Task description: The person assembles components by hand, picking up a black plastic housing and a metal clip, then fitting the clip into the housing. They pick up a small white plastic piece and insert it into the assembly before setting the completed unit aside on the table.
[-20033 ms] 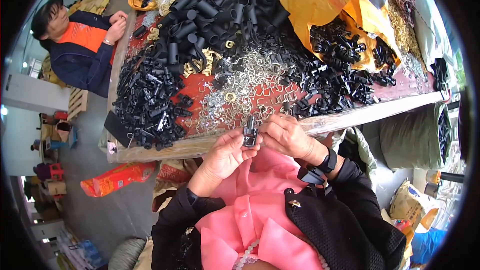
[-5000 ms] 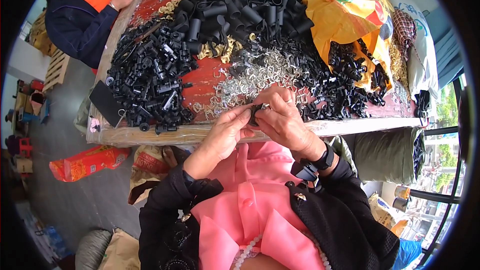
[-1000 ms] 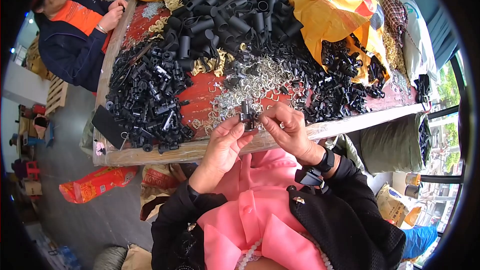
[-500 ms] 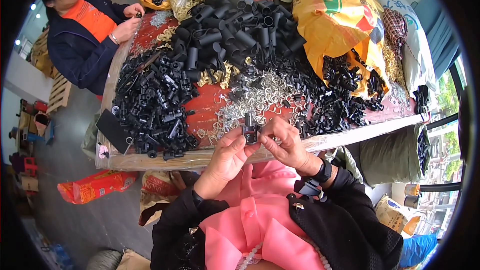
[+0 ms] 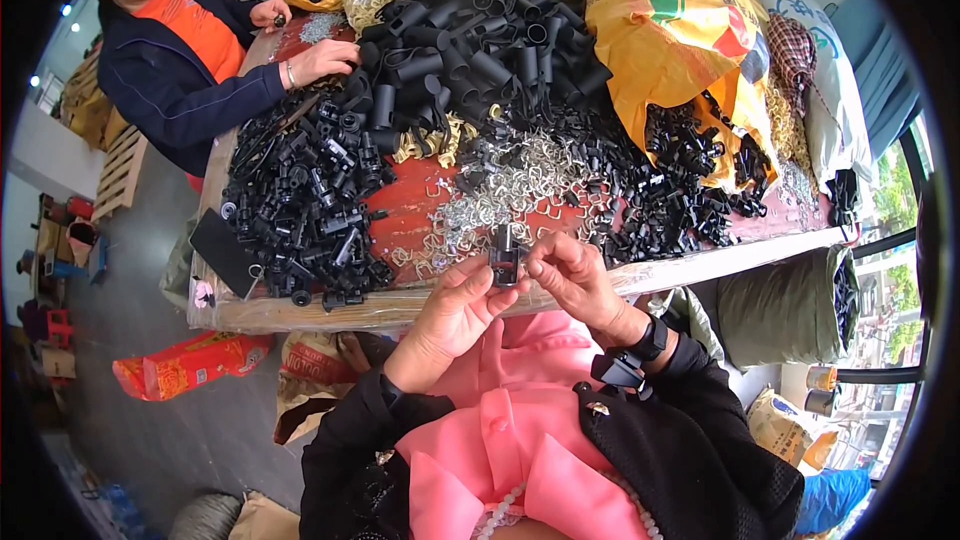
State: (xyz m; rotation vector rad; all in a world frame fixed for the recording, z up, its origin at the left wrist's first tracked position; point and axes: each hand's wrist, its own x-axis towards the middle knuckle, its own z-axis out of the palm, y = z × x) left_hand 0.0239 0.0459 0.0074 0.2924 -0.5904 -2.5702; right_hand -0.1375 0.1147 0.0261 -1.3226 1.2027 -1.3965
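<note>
My left hand grips a small black plastic bracket upright between thumb and fingers, just above the table's near edge. An opening shows in the bracket's lower half. Close on its right, my right hand has thumb and forefinger pinched together; whatever they hold is too small to make out. Beyond my hands lies a heap of U-shaped metal clips. Small black plastic parts are piled to the right of the clips.
Larger black fittings cover the table's left side, with black tubes heaped behind. A yellow sack spills black parts at right. A dark flat tablet-like slab lies at the left corner. A co-worker's hand touches the tubes.
The co-worker's one hand has moved from the other hand to the black tubes. My hands stay together at the bracket, shifted very slightly right in the picture.
</note>
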